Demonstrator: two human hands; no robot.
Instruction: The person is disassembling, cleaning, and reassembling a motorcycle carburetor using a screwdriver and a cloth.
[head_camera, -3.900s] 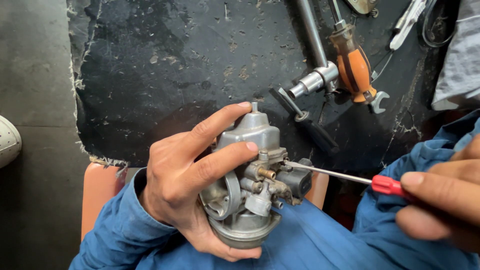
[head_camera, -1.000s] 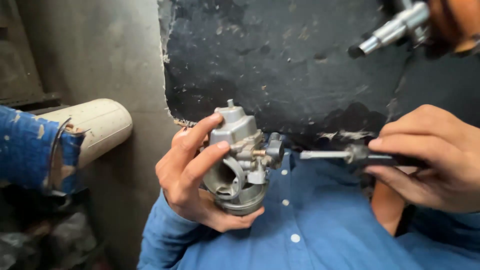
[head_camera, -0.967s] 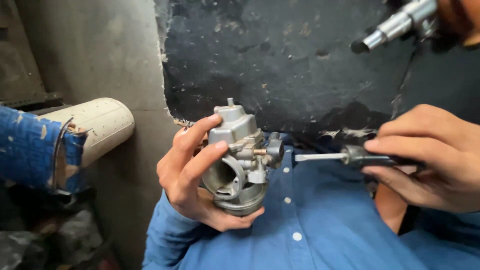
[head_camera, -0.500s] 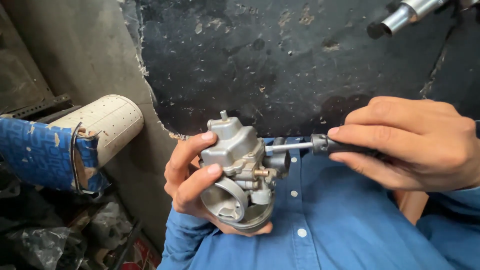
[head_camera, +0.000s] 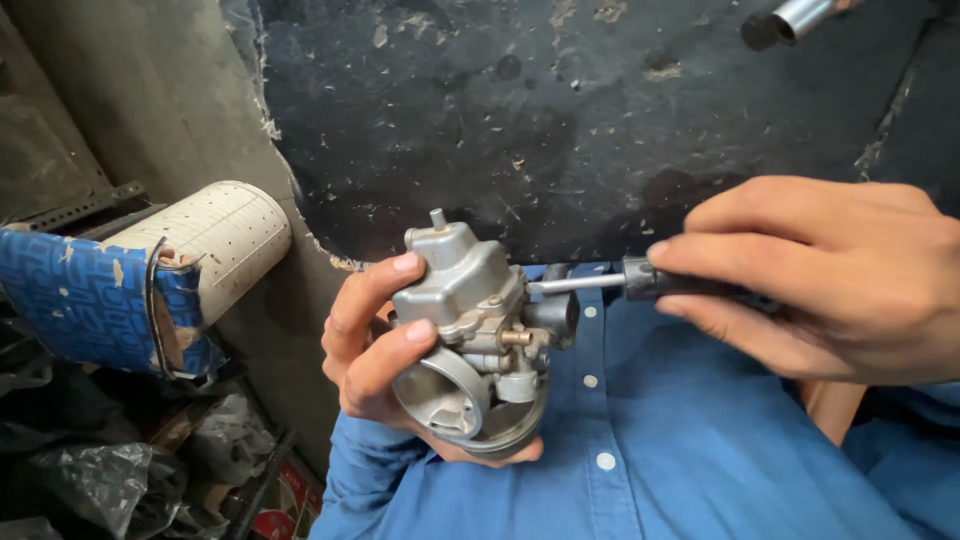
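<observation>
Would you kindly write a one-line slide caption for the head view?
Left hand grips a grey metal carburettor while the right hand applies a screwdriver to its side.

Right hand (head_camera: 840, 275) has slid up the screwdriver (head_camera: 600, 284), now choking the shaft close to the carburetor (head_camera: 475, 335); the red handle is hidden in the fist. Left hand (head_camera: 385, 350) has turned the carburetor's round mouth more toward the camera. The perforated white cylinder (head_camera: 215, 240) has come into view at left.

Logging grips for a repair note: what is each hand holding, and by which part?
The left hand cradles the grey carburetor around its body. The right hand grips the screwdriver by its dark handle.
</observation>
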